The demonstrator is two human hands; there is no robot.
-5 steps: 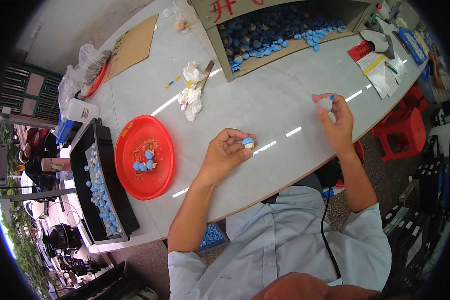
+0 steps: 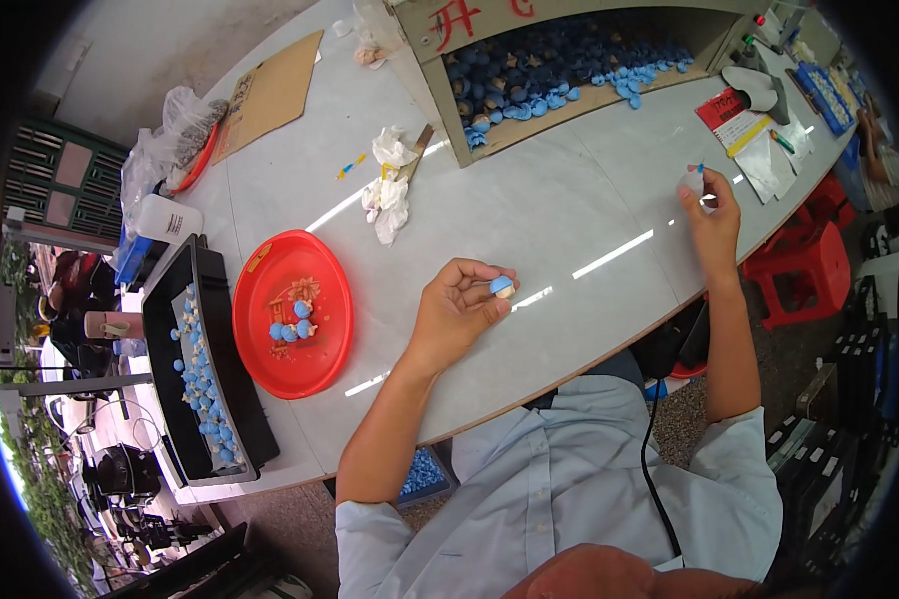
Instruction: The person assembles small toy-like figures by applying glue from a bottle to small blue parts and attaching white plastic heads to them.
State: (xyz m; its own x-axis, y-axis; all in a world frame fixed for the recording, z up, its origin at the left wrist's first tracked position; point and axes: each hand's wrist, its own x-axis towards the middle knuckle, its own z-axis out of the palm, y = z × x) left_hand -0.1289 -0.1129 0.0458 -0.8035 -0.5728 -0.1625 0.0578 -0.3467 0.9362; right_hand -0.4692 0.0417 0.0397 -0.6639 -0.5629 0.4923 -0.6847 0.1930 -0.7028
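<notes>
Between the thumb and fingers of my left hand [image 2: 452, 311], a small round piece [image 2: 501, 288], blue on top and cream below, is pinched above the table. Further right and farther from my body, my right hand [image 2: 716, 225] is closed around a small whitish squeeze bottle [image 2: 691, 182] with a blue tip. The bottle is well apart from the piece. Left of my left hand lies a red plate [image 2: 288, 374] holding several blue-and-cream pieces [image 2: 304, 329].
A black tray [image 2: 263, 439] of similar pieces stands left of the plate. At the back, an open-fronted box [image 2: 461, 140] is heaped with blue parts. Crumpled tissue [image 2: 388, 215], cardboard [image 2: 270, 95] and a red-and-white card [image 2: 726, 118] lie on the table. Red stools [image 2: 799, 270] stand at right.
My right hand has moved to the right and away from my left hand, carrying the squeeze bottle. The left hand keeps its pinch on the round piece almost in place.
</notes>
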